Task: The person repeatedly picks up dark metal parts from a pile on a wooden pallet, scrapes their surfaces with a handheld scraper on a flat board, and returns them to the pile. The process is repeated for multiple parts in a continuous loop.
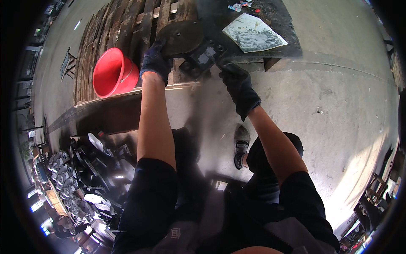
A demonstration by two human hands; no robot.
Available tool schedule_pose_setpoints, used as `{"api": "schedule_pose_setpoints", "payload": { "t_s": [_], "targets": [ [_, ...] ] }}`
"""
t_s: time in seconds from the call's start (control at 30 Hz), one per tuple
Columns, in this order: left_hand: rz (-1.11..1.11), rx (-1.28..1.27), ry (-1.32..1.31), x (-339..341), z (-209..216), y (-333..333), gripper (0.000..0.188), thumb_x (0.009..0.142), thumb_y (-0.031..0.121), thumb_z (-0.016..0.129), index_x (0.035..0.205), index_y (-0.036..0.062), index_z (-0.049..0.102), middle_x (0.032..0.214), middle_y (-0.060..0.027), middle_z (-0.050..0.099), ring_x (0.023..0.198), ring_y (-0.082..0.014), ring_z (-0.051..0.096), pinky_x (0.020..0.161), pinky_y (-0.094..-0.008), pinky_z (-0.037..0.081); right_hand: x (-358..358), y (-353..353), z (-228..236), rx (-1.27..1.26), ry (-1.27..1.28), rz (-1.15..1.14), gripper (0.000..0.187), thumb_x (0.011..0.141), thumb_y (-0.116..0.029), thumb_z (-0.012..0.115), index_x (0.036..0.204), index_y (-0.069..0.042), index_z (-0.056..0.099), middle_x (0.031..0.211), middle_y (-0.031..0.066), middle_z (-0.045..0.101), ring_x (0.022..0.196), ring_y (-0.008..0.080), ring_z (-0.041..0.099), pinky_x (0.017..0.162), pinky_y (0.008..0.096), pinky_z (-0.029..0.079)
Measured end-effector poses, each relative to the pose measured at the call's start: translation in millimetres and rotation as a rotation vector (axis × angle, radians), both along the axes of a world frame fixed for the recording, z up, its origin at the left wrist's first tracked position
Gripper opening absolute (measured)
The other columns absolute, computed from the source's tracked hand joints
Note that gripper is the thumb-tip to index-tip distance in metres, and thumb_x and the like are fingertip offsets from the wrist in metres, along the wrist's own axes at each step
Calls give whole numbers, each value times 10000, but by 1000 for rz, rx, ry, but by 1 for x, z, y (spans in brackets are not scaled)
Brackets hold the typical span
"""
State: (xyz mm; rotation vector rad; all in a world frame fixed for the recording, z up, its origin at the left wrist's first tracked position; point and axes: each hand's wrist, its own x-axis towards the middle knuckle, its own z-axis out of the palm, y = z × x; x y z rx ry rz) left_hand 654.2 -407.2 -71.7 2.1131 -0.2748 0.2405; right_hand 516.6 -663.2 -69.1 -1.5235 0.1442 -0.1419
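Observation:
A dark metal part, made of a round plate [182, 37] joined to a thick bracket with round holes [195, 63], is at the top centre over the edge of a wooden pallet. The bracket carries a lighter grey patch on its face. My left hand [157, 62], in a dark glove, is closed on the plate's left edge; its fingertips are partly hidden. Also gloved, my right hand [237, 86] has its fingers curled at the bracket's right end and appears to grip it. Dark glove against dark metal makes the exact contact there hard to see.
A red bucket [113, 73] with a wire handle stands on the pallet [111, 31], left of my left hand. A whitish smeared sheet [254, 34] lies on the dark surface [292, 46] at upper right. Many metal parts [91, 173] are heaped at lower left.

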Motion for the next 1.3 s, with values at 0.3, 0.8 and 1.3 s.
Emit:
{"api": "schedule_pose_setpoints", "payload": {
  "t_s": [0.3, 0.8, 1.3],
  "targets": [
    [29, -357, 244, 3, 10, -11, 443, 726, 48, 629, 1164, 66, 561, 1068, -119, 630, 1000, -246, 599, 846, -317, 486, -4, 0, -1, -169, -179, 10, 276, 817, 75, 499, 1051, -7, 620, 927, 49, 629, 732, 102, 572, 635, 224, 466],
    [135, -1139, 658, 1, 29, -34, 343, 787, 41, 601, 1129, 64, 582, 1102, -51, 609, 994, -199, 586, 833, -290, 489, -15, -27, 51, 400, 274, 304, 147, 883, -69, 526, 996, -17, 606, 895, 97, 632, 724, 161, 597, 667, 291, 498],
    [498, 275, -70, -58, 69, -79, 256, 814, 289, 532, 824, 76, 673, 848, -168, 661, 826, -332, 638, 718, -407, 498, -24, -54, 100, -1311, -439, -148, 247, 852, -215, 608, 1030, -45, 630, 886, 145, 643, 779, 287, 605, 691, 367, 487]
  ]
}}
